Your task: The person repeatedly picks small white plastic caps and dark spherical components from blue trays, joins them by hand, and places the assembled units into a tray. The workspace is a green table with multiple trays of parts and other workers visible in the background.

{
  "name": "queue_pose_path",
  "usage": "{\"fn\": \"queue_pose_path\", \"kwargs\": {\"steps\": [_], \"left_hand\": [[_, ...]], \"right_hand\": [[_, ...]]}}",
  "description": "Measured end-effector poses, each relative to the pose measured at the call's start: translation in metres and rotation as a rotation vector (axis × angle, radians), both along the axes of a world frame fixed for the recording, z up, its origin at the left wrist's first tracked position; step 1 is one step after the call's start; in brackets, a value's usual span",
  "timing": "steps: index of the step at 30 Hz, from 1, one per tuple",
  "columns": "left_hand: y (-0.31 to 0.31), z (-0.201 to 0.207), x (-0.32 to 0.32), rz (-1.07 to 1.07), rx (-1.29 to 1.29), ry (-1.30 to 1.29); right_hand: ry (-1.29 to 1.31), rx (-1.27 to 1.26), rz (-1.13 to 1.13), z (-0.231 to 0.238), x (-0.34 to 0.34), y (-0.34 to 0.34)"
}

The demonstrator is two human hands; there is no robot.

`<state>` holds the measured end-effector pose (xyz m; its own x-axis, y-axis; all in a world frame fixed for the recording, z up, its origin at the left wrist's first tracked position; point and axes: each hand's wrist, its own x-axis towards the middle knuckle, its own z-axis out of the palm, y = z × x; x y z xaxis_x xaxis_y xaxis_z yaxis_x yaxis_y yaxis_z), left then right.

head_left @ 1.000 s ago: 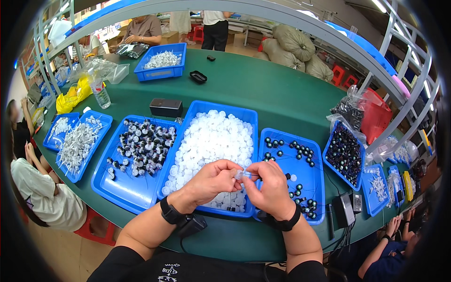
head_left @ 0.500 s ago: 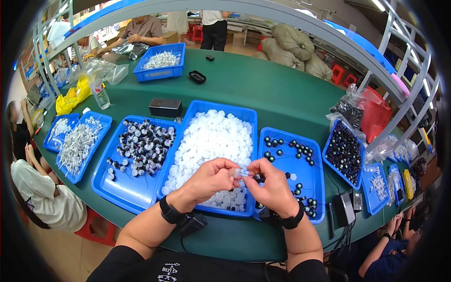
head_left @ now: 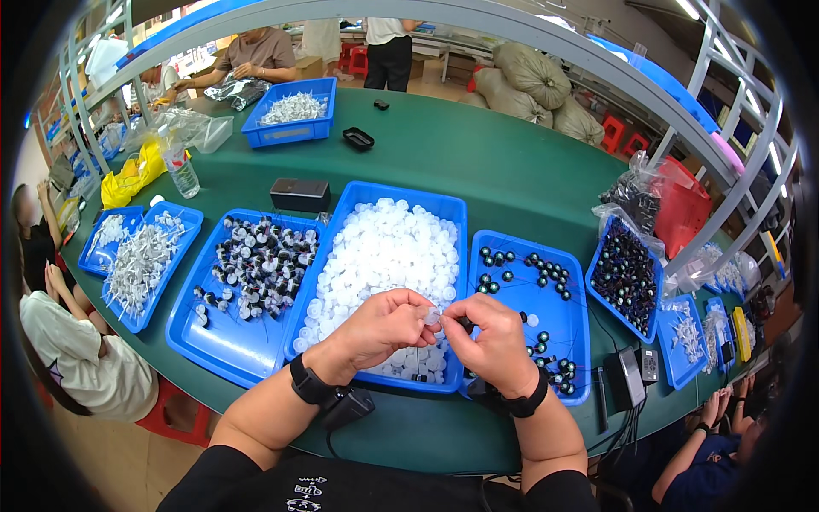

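Both my hands meet above the near part of a blue tray [head_left: 461,256] heaped with translucent white plastic caps [head_left: 388,247]. My left hand [head_left: 388,331] pinches one small translucent white cap [head_left: 432,317] between thumb and fingertips. Right beside it, my right hand [head_left: 496,348] is closed in a pinch, its fingertips close to the cap. Whatever sits between the right fingertips is too small and covered to make out. Under and beyond the right hand lies a blue tray [head_left: 531,320] with dark round parts with thin wires [head_left: 553,275], partly hidden by that hand.
Left stands a blue tray of black-and-white capped parts [head_left: 256,264], then a tray of white stemmed pieces [head_left: 147,260]. A tray of dark parts [head_left: 627,277] and black power adapters [head_left: 625,380] are at right. A bottle [head_left: 181,171] stands far left; a metal frame [head_left: 478,21] spans above.
My right fingertips have shifted slightly and the piece between the hands has turned, now showing as a white cap at the left fingertips. The trays have not moved.
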<state>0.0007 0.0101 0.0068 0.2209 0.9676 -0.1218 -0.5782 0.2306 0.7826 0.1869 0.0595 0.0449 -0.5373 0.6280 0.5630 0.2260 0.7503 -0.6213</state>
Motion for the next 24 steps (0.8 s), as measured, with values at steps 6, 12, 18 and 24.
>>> {"fn": "queue_pose_path", "kwargs": {"steps": [6,12,18,24], "left_hand": [[0.000,0.002,0.002,0.009,0.032,0.038],[-0.001,0.002,0.006,0.049,0.063,0.111],[-0.003,0.009,0.006,0.098,0.037,0.086],[-0.005,0.013,0.012,0.139,0.097,0.291]], "right_hand": [[-0.009,0.031,-0.019,0.002,0.000,-0.001],[0.008,0.051,-0.003,-0.003,-0.002,-0.001],[0.003,-0.029,0.006,-0.002,0.000,-0.002],[0.002,0.024,0.026,-0.005,-0.001,0.003]]}}
